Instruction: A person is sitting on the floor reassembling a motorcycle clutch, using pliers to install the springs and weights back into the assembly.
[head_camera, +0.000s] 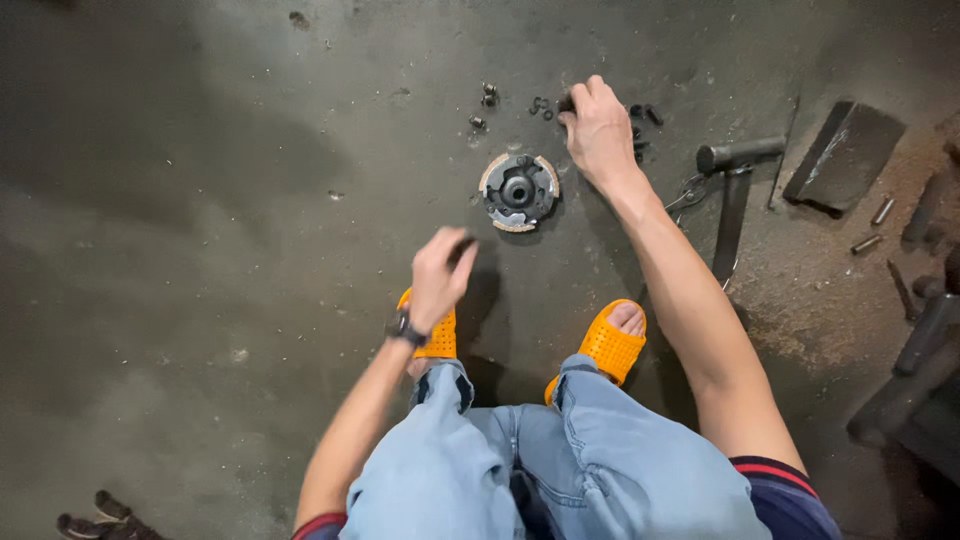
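Note:
A round metal clutch-like disc (518, 191) lies flat on the stained concrete floor in front of my feet. My right hand (598, 128) reaches past it to a scatter of small dark bolts and nuts (545, 106), with its fingertips pinched on one small dark piece. My left hand (440, 274) hovers closer to me, above my left orange sandal, with its fingers curled around a small dark part that is mostly hidden. A dark watch sits on that wrist.
A T-shaped metal wrench (735, 185) lies right of the disc. Farther right sit a flat dark metal block (843, 155), loose pins (866, 243) and dark bars (925, 335). More small bolts (489, 95) lie beyond the disc. Dark objects (100, 518) rest at bottom left.

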